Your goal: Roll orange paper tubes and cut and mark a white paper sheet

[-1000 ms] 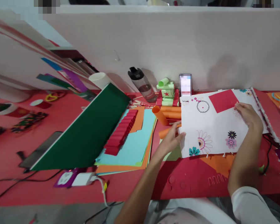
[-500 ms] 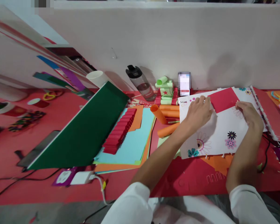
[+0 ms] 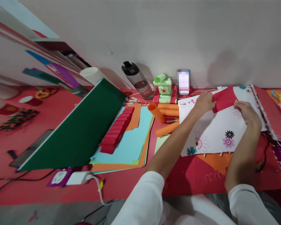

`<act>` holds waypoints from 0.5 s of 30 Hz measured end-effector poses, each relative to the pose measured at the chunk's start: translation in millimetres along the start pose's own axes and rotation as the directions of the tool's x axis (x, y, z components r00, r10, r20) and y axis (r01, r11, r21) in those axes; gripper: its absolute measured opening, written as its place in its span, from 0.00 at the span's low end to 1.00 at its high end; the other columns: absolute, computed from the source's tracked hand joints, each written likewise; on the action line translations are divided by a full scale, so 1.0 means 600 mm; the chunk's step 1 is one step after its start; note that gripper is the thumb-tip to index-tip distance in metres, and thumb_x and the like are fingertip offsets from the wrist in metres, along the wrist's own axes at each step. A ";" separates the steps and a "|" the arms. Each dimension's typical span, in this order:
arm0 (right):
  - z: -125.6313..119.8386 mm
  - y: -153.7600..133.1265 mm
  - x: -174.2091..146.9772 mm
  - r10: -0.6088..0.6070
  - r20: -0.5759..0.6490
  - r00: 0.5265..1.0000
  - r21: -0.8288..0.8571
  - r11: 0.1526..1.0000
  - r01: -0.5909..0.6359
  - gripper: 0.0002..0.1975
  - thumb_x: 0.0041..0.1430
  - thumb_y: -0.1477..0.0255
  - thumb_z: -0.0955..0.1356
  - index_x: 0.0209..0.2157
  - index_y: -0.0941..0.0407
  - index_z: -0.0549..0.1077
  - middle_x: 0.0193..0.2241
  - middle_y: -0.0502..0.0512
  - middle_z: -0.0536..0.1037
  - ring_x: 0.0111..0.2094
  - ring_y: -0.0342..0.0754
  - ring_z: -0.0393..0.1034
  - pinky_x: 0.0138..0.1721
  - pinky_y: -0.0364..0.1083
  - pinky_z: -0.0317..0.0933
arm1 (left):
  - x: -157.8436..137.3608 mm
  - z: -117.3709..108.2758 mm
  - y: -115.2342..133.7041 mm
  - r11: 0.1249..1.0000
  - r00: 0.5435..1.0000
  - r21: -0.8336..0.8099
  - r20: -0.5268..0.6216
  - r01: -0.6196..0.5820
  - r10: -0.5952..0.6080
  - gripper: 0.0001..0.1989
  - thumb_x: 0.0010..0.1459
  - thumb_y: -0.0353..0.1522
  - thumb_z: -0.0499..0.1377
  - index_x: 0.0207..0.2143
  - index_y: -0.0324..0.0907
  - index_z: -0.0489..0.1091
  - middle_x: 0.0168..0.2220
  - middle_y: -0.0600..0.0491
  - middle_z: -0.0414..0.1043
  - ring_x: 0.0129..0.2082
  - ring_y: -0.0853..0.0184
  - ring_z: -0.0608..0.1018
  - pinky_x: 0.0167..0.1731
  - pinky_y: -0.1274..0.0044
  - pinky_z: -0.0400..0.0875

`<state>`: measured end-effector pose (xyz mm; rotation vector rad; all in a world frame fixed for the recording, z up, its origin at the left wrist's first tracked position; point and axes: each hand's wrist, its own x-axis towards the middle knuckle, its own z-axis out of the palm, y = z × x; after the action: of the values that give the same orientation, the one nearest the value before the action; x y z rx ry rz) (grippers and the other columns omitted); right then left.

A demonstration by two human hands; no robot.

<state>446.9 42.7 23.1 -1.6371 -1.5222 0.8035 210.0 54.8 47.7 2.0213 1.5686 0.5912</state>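
A rectangle of red paper (image 3: 224, 98) is held over a white sheet printed with flowers (image 3: 214, 134). My left hand (image 3: 204, 103) is closed on the paper's left end. With thumb and fingers together, my right hand (image 3: 247, 113) pinches its right end near the lower corner. The paper looks slightly bent between the two hands. Left of the white sheet lie orange paper rolls (image 3: 168, 109), and behind them stands a light green and red paper model with a star (image 3: 164, 89).
A pleated red paper strip (image 3: 117, 129) rests on stacked coloured sheets (image 3: 133, 150). Beside it a dark green board (image 3: 79, 134) leans at a slant. A water bottle (image 3: 140, 82) and a phone (image 3: 184, 82) stand near the wall. A white plug (image 3: 77, 178) with cable sits at the front edge.
My left hand has shifted slightly, its fingers now curled tighter on the paper's left end. The right hand keeps its pinch. The whole view has moved a little.
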 end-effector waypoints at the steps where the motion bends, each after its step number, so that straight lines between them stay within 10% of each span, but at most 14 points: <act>1: 0.000 -0.001 0.000 0.038 0.010 0.999 0.058 0.998 -0.038 0.10 0.53 0.64 0.67 0.22 0.52 0.68 0.25 0.53 0.73 0.32 0.51 0.68 0.39 0.49 0.65 | -0.003 -0.004 0.003 1.000 1.000 -0.018 0.001 0.000 0.000 0.09 0.66 0.32 0.63 0.45 0.35 0.75 0.50 0.32 0.77 0.55 0.40 0.77 0.55 0.56 0.69; 9: -0.020 0.007 -0.002 0.169 -0.025 0.985 0.212 0.964 -0.160 0.06 0.45 0.66 0.70 0.21 0.54 0.73 0.24 0.49 0.71 0.31 0.46 0.63 0.34 0.46 0.57 | -0.124 -0.089 0.004 0.986 0.982 -0.131 -0.171 -0.104 0.081 0.11 0.67 0.27 0.58 0.51 0.43 0.70 0.42 0.45 0.79 0.47 0.51 0.81 0.50 0.63 0.71; 12: -0.026 0.016 0.000 0.166 -0.046 0.985 0.197 0.968 -0.154 0.08 0.43 0.64 0.70 0.21 0.54 0.73 0.24 0.47 0.71 0.30 0.46 0.62 0.32 0.45 0.55 | -0.216 -0.121 -0.035 0.972 0.996 -0.221 -0.063 -0.077 0.064 0.07 0.68 0.35 0.59 0.45 0.42 0.70 0.37 0.49 0.77 0.39 0.58 0.79 0.42 0.68 0.73; 15: -0.025 0.022 0.005 0.141 -0.065 0.988 0.187 0.974 -0.126 0.08 0.43 0.64 0.70 0.21 0.54 0.74 0.24 0.47 0.73 0.31 0.46 0.64 0.36 0.45 0.57 | -0.319 -0.145 -0.113 0.862 0.958 -0.501 0.278 0.079 0.073 0.16 0.68 0.45 0.59 0.35 0.42 0.69 0.25 0.55 0.71 0.25 0.66 0.74 0.29 0.75 0.71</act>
<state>466.6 43.9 19.9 -1.6272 -1.2561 0.9128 59.7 -106.1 66.6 1.6130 1.0970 0.6011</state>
